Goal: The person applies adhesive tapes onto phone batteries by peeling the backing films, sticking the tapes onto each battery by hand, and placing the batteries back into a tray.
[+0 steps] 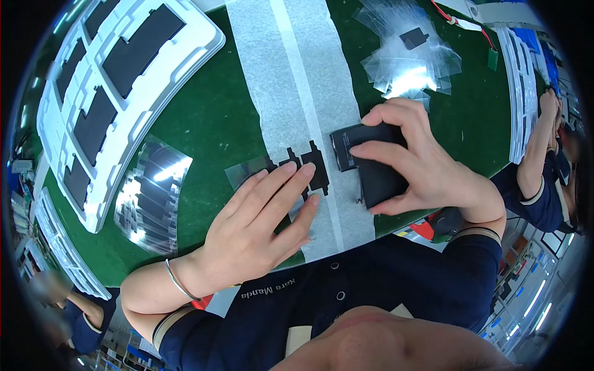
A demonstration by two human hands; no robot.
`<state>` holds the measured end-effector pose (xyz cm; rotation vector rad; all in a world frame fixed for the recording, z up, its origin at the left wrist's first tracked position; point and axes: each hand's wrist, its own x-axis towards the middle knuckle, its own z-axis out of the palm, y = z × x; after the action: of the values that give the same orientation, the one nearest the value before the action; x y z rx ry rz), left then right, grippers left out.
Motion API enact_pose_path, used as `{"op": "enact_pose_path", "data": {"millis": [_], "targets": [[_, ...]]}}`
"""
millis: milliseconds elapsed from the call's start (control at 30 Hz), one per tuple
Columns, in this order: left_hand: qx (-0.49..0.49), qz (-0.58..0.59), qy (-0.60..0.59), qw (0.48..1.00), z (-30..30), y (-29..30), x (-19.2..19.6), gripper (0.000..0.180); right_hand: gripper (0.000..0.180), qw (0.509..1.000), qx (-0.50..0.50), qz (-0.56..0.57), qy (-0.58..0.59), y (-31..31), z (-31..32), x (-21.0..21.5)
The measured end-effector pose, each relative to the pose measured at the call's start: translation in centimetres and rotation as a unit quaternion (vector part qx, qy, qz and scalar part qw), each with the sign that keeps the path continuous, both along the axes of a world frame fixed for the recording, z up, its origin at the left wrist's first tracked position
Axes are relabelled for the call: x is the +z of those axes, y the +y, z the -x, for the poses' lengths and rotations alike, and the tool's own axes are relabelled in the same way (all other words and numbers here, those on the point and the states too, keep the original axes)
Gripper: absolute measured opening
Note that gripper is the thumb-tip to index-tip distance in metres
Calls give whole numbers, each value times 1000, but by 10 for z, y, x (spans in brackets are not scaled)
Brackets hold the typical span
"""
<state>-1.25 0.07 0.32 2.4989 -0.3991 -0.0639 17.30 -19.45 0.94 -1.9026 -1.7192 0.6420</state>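
Observation:
My right hand (427,164) grips a flat black rectangular pack, which looks like a battery (375,180), with its fingers and thumb spread over the top and edges. The pack rests at the right edge of a white cloth strip (263,59) that runs down the table. My left hand (250,226) lies with fingers stretched out, its fingertips touching small black die-cut pieces (317,173) with narrow tabs. These pieces sit side by side on the strip, partly hidden under the fingers. A clear film piece (244,172) shows beside the left fingers.
A white tray (213,38) with black flat packs stands at left, near a stack of clear films (154,201). More clear films (377,65) lie at far right under a black piece (414,38). White trays (518,93) line the right edge. Other people sit on both sides.

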Motion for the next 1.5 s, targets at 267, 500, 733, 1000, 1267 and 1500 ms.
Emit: {"op": "enact_pose_path", "data": {"millis": [267,500,733,1000,1267,1500], "targets": [[16,-13,-18,1000,-2,-3,-4,25,80,999,-1,-33,13,2,21,-6],[-12,-15,-42,999,-2,-1,-11,39,80,999,-8,-33,12,3,20,-7],[-9,-16,-35,999,-1,0,-9,37,78,999,-8,-33,5,3,21,-7],[-1,-9,-32,999,-2,-1,-11,37,75,1000,-7,-20,1,2,21,-9],[0,-4,-31,1000,-1,-1,-11,38,62,999,7,-26,-32,2,20,-10],[-2,-3,-29,1000,-1,-1,-12,39,61,999,10,-24,-33,2,20,-10]]}}
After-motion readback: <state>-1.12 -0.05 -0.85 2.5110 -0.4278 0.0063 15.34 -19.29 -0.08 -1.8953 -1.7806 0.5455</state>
